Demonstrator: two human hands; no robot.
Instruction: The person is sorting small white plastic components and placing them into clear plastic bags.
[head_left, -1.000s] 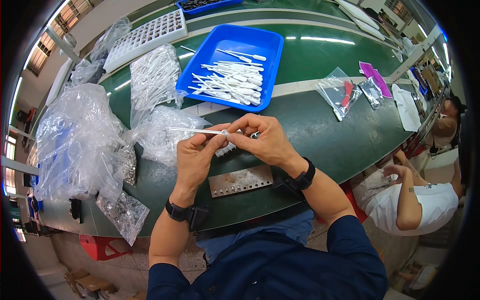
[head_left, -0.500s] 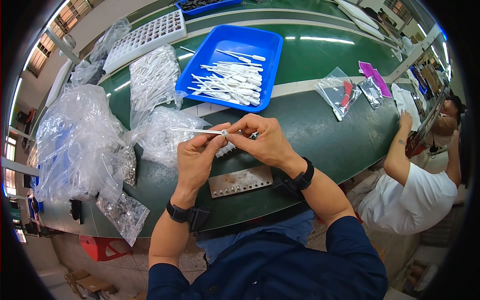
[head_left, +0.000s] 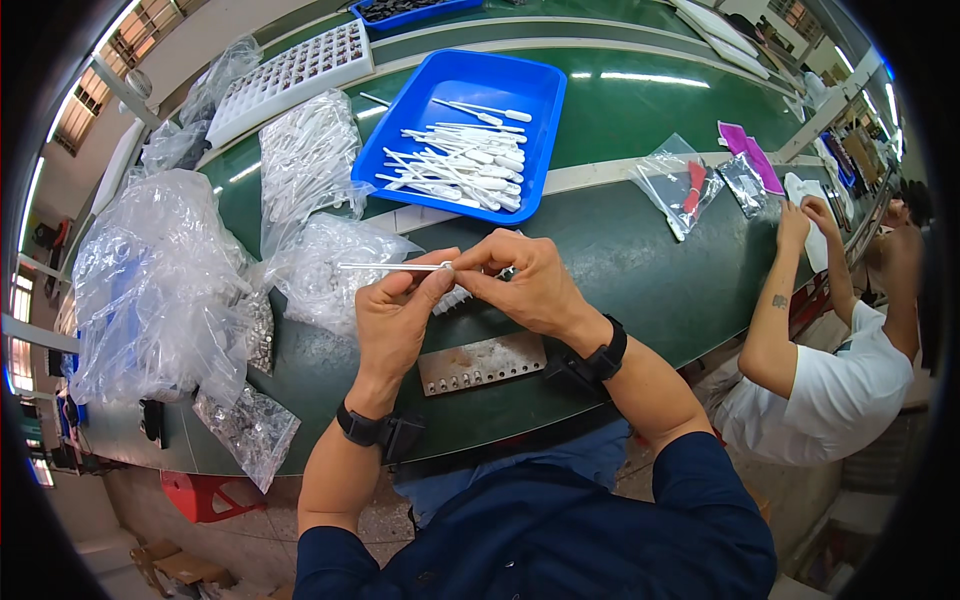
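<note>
Co-worker's hands now come together between 2 and 3 o'clock, while left hand and right hand pinch a slim white stem near centre, tip toward 9 o'clock, best kept straight under light pressure.

A long green table stretches across the room, a streak of white light on its top; a red stool stands on the grey floor; at left, a pale wall, barred windows, a bright tube light.
</note>
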